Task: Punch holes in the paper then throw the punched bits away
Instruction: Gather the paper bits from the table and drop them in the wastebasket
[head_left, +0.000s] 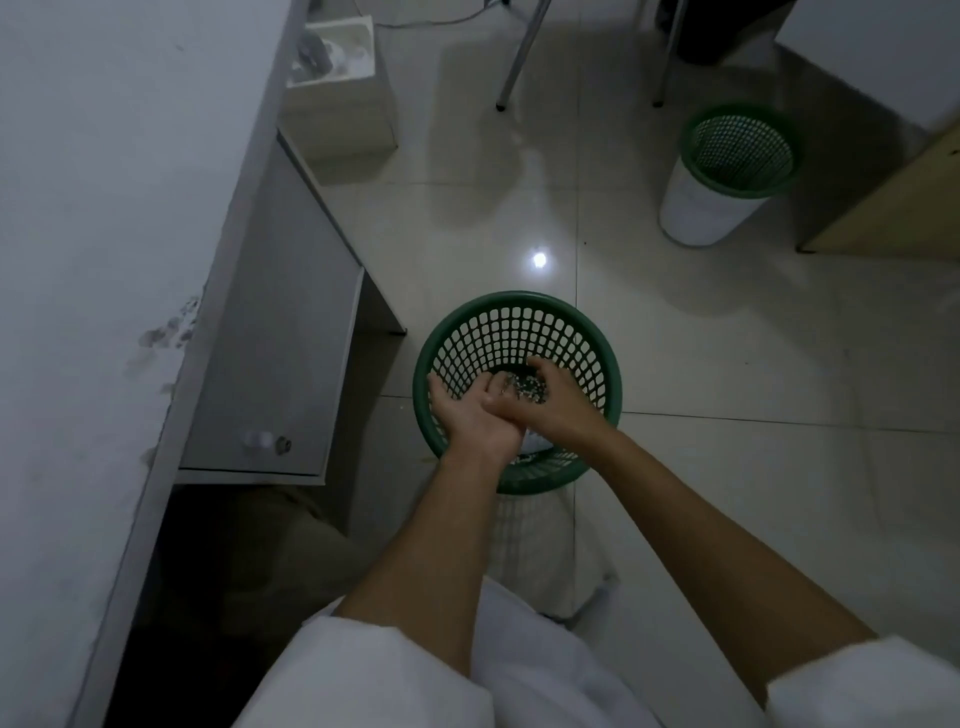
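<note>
The room is dim, with a floor (727, 467) of pale glossy tiles that throws back one small bright spot of light. Along the left runs a grey bench (104, 260), its top bare and smudged near the edge, with a closed cabinet door (270, 338) and its small knob under it. At the far end of the bench stands an open cardboard box (337, 88) on the floor. Further off, near the far right, a second green basket (740, 150) sits in a white bin beside a wooden cabinet (893, 208), and chair legs (519, 57) come down at the far edge.

Just past the bench's near corner a green mesh wastebasket (519, 322) stands on the floor. The person, in short white sleeves, holds both hands over its mouth. The left hand (475, 415) is open, palm turned up and fingers spread, its grip apart. The right hand (558, 402) lies against it, fingers curled loosely, touching the left palm rather than clamped on anything. Between the two, at the fingertips, lies a small heap of punched paper bits (524, 389), directly above the basket's opening. More pale bits show inside the basket by its near wall.
</note>
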